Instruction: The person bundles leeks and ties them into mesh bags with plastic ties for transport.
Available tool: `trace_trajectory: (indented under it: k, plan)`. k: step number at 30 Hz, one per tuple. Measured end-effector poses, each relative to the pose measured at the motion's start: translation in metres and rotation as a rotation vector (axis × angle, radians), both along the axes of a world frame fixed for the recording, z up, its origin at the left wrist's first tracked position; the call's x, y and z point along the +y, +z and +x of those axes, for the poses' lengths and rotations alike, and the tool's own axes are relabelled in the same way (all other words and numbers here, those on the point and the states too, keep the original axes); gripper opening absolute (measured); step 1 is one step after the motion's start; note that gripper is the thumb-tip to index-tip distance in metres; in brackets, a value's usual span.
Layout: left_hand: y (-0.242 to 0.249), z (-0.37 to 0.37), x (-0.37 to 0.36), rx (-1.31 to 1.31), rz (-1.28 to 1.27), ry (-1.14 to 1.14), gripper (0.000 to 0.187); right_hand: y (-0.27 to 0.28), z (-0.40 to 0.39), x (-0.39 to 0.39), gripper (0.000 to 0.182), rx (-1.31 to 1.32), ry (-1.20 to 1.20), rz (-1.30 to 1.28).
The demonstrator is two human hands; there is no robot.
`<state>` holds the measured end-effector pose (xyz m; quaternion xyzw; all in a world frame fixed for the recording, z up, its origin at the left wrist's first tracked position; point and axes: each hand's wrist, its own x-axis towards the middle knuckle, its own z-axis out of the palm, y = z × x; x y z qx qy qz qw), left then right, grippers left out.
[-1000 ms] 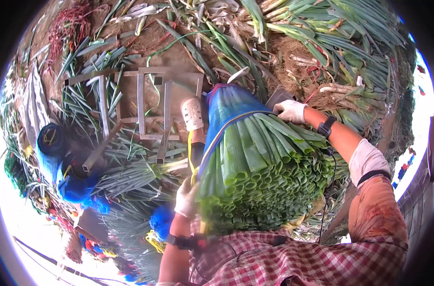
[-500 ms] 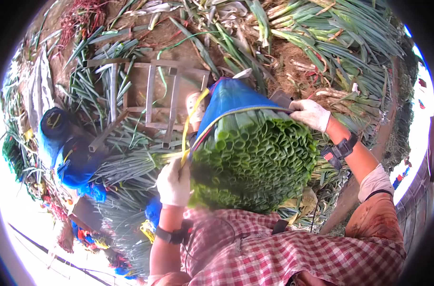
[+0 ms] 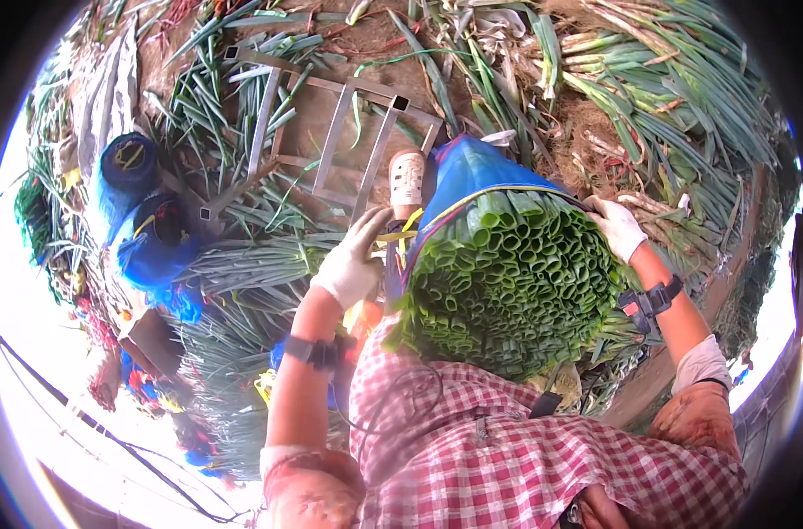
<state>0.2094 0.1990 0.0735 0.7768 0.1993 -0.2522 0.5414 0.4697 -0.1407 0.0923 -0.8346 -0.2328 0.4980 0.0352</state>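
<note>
A thick bundle of green onions (image 3: 525, 273), its cut hollow tops facing me, sits in a blue mesh bag (image 3: 485, 172). My right hand (image 3: 617, 229), in a white glove, grips the bag's rim at the bundle's upper right. On the other side, my gloved left hand (image 3: 353, 260) has its fingers pointing towards the bag. A yellow strap (image 3: 401, 231) runs from the bag's edge into the gap between its thumb and fingers. The bag covers the far part of the bundle.
A metal frame (image 3: 331, 132) lies on the ground beyond my left hand, beside my shoe (image 3: 408, 176). Two filled blue bags (image 3: 155, 238) stand at the left. Loose green onions (image 3: 675, 115) are heaped at the upper right, with more leaves (image 3: 252, 264) at left.
In the view, the bundle and bag have shifted right and slightly up. My left hand has moved up, its fingers straighter than before. My right hand stays on the rim.
</note>
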Motion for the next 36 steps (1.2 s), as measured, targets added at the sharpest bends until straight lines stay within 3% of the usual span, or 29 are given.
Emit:
trace_trajectory:
  k: [2,7,10,11,14,16,18,19,24,26,30,32,36]
  plan:
    - [-0.022,0.003,-0.006,-0.04,-0.118,-0.078,0.073,-0.003,0.0,-0.004,0.023,-0.004,0.028,0.0]
    - [-0.046,-0.008,-0.021,0.382,-0.332,-0.124,0.073,0.004,-0.004,0.0,0.025,-0.091,0.06,0.004]
    - [-0.047,-0.027,-0.019,0.454,-0.537,0.053,0.071,0.01,-0.003,0.006,0.025,-0.135,0.168,-0.017]
    - [-0.047,-0.033,-0.019,0.471,-0.394,-0.063,0.068,0.011,-0.003,0.008,0.026,-0.119,0.119,-0.011]
    - [-0.054,-0.046,-0.019,0.58,-0.351,-0.209,0.067,-0.001,0.0,-0.006,0.026,-0.081,0.052,0.083]
    - [-0.062,-0.072,-0.029,0.145,-0.015,0.0,0.059,0.007,-0.003,0.002,0.027,-0.074,0.055,0.075]
    - [-0.069,-0.08,-0.036,0.056,0.277,0.168,0.053,0.003,0.0,-0.004,0.028,-0.169,0.127,0.093]
    - [-0.063,-0.081,-0.036,0.084,0.19,0.258,0.051,-0.004,0.001,-0.009,0.03,-0.109,0.0,0.096]
    - [-0.056,-0.078,-0.053,0.014,0.004,0.27,0.069,-0.014,0.012,-0.019,0.032,-0.059,0.045,0.048]
    - [-0.053,-0.058,-0.052,-0.097,-0.209,0.477,0.069,-0.02,0.013,-0.024,0.03,-0.077,0.034,0.076]
    - [-0.01,-0.004,-0.04,-0.261,0.196,0.25,0.061,0.006,0.003,0.021,0.023,-0.069,-0.1,0.151]
    - [-0.002,0.015,-0.034,-0.339,0.098,0.216,0.041,-0.001,0.009,0.015,0.023,-0.19,0.143,0.199]
    - [-0.013,0.026,-0.046,-0.096,0.117,0.017,0.034,-0.013,0.015,0.013,0.024,0.005,-0.141,0.12]
